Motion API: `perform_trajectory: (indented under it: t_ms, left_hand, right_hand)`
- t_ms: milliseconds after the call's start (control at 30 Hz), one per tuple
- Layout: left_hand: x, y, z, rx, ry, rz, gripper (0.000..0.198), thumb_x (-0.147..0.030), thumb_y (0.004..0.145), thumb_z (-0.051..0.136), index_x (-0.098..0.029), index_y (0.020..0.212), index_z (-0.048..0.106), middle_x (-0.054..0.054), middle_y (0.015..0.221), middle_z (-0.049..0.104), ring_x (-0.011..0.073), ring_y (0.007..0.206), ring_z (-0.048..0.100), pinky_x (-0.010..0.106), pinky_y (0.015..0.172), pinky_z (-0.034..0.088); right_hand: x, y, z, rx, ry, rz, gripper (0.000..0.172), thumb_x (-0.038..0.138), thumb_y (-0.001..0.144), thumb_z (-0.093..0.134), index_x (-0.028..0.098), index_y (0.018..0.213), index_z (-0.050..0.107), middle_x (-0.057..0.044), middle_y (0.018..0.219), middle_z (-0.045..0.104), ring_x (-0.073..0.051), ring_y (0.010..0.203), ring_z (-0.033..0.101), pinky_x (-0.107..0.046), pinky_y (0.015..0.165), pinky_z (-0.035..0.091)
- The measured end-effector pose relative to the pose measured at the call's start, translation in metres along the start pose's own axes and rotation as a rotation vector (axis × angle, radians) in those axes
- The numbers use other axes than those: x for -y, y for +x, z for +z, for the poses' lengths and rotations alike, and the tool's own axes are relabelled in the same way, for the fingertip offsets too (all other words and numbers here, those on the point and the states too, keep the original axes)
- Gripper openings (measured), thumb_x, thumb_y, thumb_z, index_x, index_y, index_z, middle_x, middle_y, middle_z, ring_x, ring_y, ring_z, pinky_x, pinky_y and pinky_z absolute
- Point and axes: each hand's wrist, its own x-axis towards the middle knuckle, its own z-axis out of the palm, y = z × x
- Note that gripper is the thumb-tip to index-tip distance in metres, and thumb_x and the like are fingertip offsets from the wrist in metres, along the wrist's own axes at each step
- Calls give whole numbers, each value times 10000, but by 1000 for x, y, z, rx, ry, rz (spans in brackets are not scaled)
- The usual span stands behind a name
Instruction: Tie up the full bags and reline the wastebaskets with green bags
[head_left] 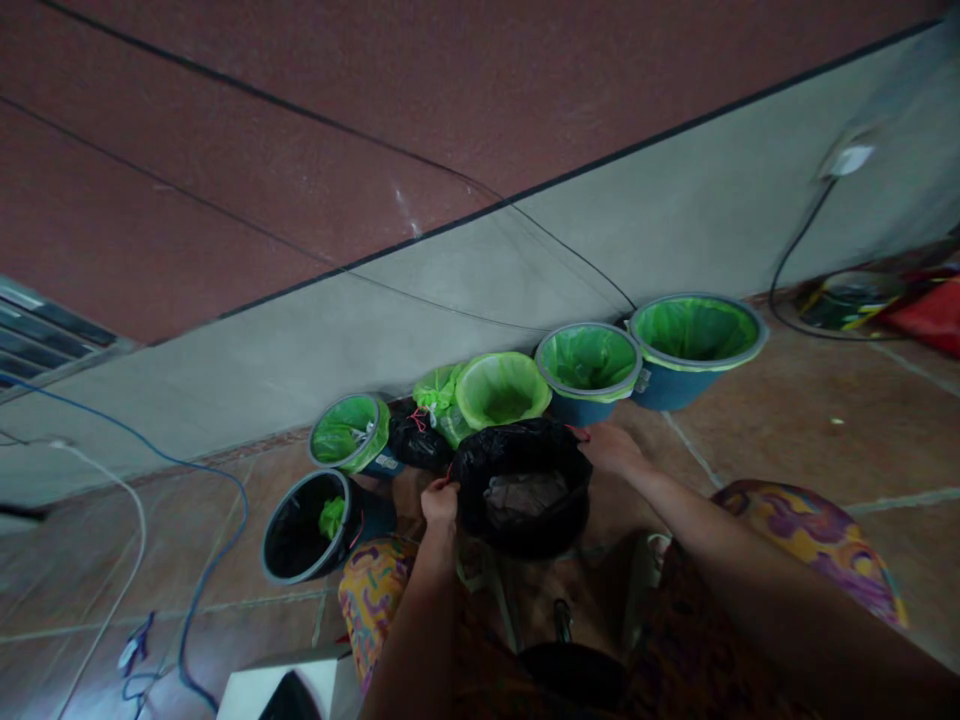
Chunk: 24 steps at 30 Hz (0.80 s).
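I have my left grip (439, 500) and right grip (609, 450) pinching the black bag's (517, 440) red drawstring (578, 433) on opposite sides.

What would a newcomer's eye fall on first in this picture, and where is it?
The bright green liners stand out first, in bins near the foot of the wall. Next comes the black bag at the centre, its mouth open, with the left hand and right hand at opposite sides of its rim.
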Motion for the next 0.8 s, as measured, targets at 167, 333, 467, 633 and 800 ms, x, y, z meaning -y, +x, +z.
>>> perform_trajectory:
  t_ms: [167, 333, 467, 633, 800]
  left_hand:
    - [-4, -11, -7, 31, -223, -3, 84, -148, 583, 687, -170, 656, 650, -23, 606, 631, 123, 582, 608, 248, 623, 486]
    - [-19, -24, -17, 98, -494, -85, 163, -166, 558, 723, -165, 671, 605, -28, 603, 611, 100, 546, 587, 217, 568, 458]
    - [-36, -33, -30, 133, -609, -69, 205, -166, 554, 746, -164, 712, 615, -45, 597, 596, 73, 509, 542, 208, 551, 457]
    - [-52, -45, -38, 120, -644, -26, 267, -243, 540, 793, -156, 748, 650, -41, 637, 611, 56, 516, 531, 179, 509, 417]
    - [-57, -53, -40, 85, -516, 33, 290, -311, 542, 795, -147, 734, 654, -51, 601, 590, 26, 431, 414, 169, 444, 312]
  right_hand:
    - [7, -5, -11, -60, -57, -80, 312, 229, 951, 460, 144, 925, 759, -161, 984, 760, -275, 942, 714, -314, 732, 489]
    - [11, -8, -17, -202, 80, -135, 257, 218, 931, 495, 164, 904, 744, -121, 914, 763, -248, 867, 700, -316, 729, 467]
    - [15, -13, -18, -393, 385, -297, 224, 257, 919, 502, 183, 890, 711, -54, 783, 735, -193, 708, 661, -291, 677, 458]
    - [20, -17, -12, -491, 681, -499, 246, 382, 905, 536, 202, 882, 703, -40, 795, 729, -174, 684, 644, -283, 659, 479]
    - [23, -10, -9, -391, 974, -396, 309, 502, 852, 613, 202, 884, 679, -23, 712, 692, -158, 580, 612, -280, 560, 492]
